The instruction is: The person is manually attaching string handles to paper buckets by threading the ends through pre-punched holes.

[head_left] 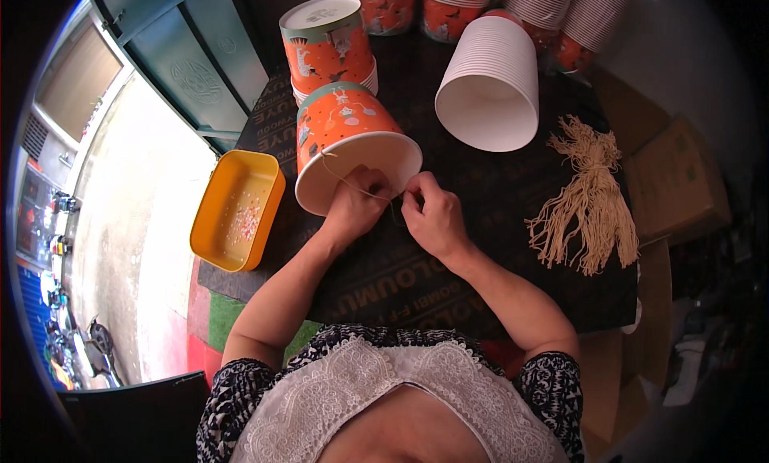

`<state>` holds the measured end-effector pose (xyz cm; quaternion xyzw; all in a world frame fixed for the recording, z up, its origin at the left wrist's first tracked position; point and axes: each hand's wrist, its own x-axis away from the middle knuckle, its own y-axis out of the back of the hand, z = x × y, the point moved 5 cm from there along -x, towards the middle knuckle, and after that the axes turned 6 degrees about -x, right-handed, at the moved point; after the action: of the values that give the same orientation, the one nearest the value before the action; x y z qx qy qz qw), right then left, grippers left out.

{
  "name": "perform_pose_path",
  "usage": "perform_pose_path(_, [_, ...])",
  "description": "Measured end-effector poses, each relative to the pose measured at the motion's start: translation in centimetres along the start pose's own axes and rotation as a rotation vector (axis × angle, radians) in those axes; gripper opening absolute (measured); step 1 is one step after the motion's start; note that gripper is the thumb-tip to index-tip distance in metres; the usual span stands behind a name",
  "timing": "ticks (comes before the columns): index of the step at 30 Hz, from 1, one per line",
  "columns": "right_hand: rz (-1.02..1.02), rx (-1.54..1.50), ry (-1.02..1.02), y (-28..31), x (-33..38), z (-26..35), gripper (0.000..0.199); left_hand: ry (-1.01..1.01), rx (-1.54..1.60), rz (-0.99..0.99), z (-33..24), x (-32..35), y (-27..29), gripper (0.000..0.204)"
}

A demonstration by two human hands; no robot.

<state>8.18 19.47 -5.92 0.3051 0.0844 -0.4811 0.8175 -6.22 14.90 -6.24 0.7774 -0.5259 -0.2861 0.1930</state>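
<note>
An orange paper bucket [340, 114] with a green base band and printed figures lies tilted, its white mouth facing me. A thin beige string [340, 175] comes from the bucket's wall near the rim and runs to my hands. My left hand [357, 207] is at the mouth, its fingers curled and closed on the string, the fingertips partly hidden. Just right of the rim, my right hand [435, 220] pinches the string between thumb and forefinger. A short loose end hangs between the two hands.
Left stands a yellow tray [210, 240] holding small pale and reddish bits [247, 220]. Behind are upturned orange buckets [320, 58] and a white nested stack [497, 82] on its side. A bundle of beige strings [589, 203] lies right on the black table [497, 295]. Wrapped bucket stacks [452, 14] line the back.
</note>
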Motion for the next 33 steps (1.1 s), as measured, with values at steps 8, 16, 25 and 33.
perform_pose_path(8, [0.045,-0.135,-0.138,-0.7,0.1,-0.3,0.020,-0.080,0.008,-0.045,0.1,0.2,-0.8,0.003])
perform_pose_path(16, [0.030,-0.064,-0.099,-1.3,0.0,-1.1,0.021,-0.043,0.036,-0.037,0.2,0.1,-0.9,0.005])
perform_pose_path(25, [0.020,-0.087,-0.077,-1.2,-0.1,-0.5,0.022,-0.032,0.087,-0.034,0.2,0.2,-0.9,0.006])
perform_pose_path(33, [0.014,-0.110,-0.100,-1.1,-0.1,-0.7,0.016,-0.005,0.125,-0.030,-0.3,0.2,-0.4,0.008])
